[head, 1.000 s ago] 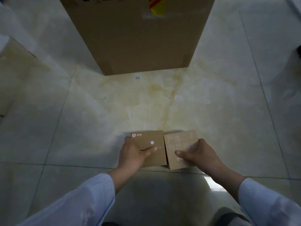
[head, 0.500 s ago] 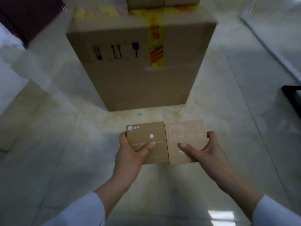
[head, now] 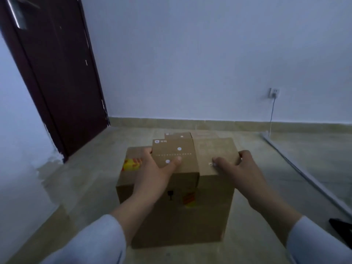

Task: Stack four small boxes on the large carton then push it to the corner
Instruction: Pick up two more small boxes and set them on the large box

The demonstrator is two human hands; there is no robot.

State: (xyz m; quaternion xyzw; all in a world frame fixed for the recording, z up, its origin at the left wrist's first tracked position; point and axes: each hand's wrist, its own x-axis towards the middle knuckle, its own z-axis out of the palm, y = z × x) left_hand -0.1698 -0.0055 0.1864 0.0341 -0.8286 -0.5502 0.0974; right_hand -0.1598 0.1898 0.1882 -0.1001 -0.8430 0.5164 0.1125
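The large brown carton [head: 177, 218] stands on the floor in front of me, with yellow and red tape on its top and front. My left hand [head: 152, 174] grips a small brown box [head: 175, 155] with white dots, thumb on its top. My right hand [head: 240, 168] grips a second small box [head: 215, 151] pressed against the first one's right side. Both held boxes sit at or just above the near part of the carton's top; contact is unclear. Behind them, two more small boxes [head: 179, 135] lie on the carton's far part, mostly hidden.
A dark red door [head: 55, 73] stands at the left, next to the room's corner. A pale wall with a socket and hanging cable [head: 272, 103] runs across the back. A metal strip [head: 304, 172] crosses the floor at right, and a dark object [head: 341, 225] lies at the right edge.
Both hands have lifted the two small boxes from the floor up to the top of the large carton. My view has swung up from the floor to the wall and door.
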